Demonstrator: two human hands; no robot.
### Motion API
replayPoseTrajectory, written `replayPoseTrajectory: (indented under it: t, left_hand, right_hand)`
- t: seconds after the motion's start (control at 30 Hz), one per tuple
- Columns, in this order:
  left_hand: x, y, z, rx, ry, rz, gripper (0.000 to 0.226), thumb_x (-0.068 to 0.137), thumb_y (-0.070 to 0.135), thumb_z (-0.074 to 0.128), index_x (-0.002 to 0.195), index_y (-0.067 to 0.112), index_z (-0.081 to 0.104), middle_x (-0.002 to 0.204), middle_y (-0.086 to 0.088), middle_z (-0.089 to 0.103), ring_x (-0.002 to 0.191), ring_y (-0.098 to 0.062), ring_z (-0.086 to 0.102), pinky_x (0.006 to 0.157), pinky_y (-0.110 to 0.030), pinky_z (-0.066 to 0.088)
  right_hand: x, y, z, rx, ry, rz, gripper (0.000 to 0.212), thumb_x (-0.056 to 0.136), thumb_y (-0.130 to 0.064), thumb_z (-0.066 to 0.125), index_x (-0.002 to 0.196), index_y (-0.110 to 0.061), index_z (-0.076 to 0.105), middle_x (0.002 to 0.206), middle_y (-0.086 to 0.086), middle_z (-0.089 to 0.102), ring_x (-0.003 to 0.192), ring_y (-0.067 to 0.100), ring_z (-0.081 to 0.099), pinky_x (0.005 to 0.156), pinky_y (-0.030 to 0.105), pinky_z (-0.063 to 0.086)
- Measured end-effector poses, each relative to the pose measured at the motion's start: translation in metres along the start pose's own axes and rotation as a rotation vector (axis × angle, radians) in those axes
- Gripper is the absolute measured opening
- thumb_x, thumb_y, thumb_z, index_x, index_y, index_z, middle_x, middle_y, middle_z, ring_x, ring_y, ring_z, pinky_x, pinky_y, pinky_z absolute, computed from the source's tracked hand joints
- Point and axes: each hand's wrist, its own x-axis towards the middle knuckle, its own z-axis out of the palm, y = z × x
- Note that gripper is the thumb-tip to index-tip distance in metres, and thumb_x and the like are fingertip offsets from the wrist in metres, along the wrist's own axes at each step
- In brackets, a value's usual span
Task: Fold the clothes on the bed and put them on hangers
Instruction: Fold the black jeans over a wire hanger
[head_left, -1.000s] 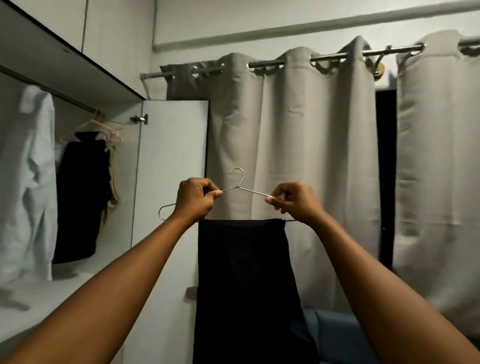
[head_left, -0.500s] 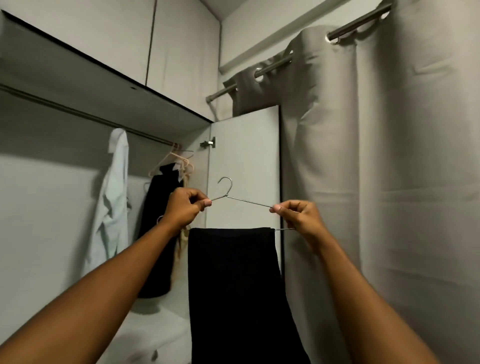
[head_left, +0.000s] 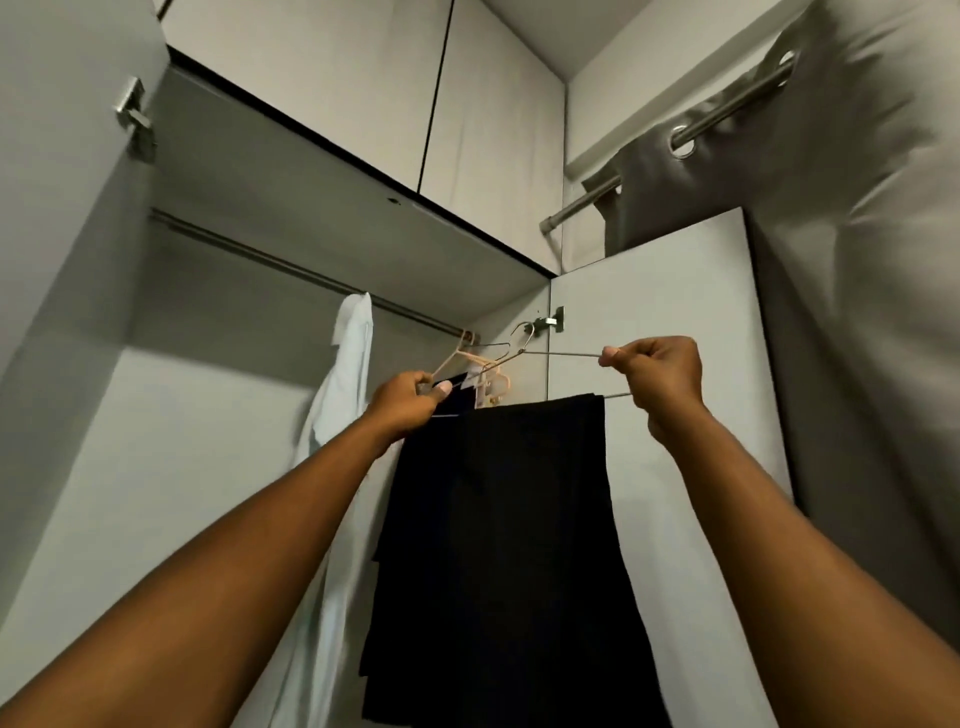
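Both the left hand (head_left: 408, 402) and the right hand (head_left: 662, 382) pinch the thin silver wire hanger (head_left: 561, 354) carrying folded black trousers (head_left: 519, 519), which has been lifted up just under the grey metal wardrobe rail (head_left: 291, 266), so hooking it comes next, I think.

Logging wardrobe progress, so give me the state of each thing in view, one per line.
Wire hanger: held up, not on rail.
Black garment: folded over hanger bar.
Left grip: holds hanger.
Right grip: pinches hanger.
Wardrobe door: open.
Pale shirt: hanging on rail.
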Motion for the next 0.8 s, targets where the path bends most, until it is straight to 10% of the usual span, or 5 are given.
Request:
replayPoseTrajectory:
  t: [0.27,0.8]
  left_hand:
    - [0.111,-0.061,0.027,-0.045,-0.101,0.104,0.057,0.101,0.059,0.045,0.145,0.024,0.053,0.142,-0.006,0.058,0.130,-0.027,0.054,0.097,-0.035,0.044]
    - [0.223,-0.171,0.096,0.047,-0.162,0.133,0.086,0.077,0.089,0.052,0.151,0.046,0.039,0.151,0.005,0.051,0.134,-0.022,0.052,0.110,-0.042,0.045]
  right_hand:
    - [0.086,0.014,0.112,-0.062,0.148,-0.047,0.020,0.087,-0.016,0.082,0.074,-0.003,0.073,0.065,0.006,0.061,0.052,0.016,0.051,0.060,0.029,0.047]
    - [0.194,0.133,0.307,-0.090,0.182,-0.018,0.012,0.089,-0.004,0.069,0.101,-0.003,0.069,0.104,0.015,0.069,0.093,0.033,0.069,0.075,0.037,0.058]
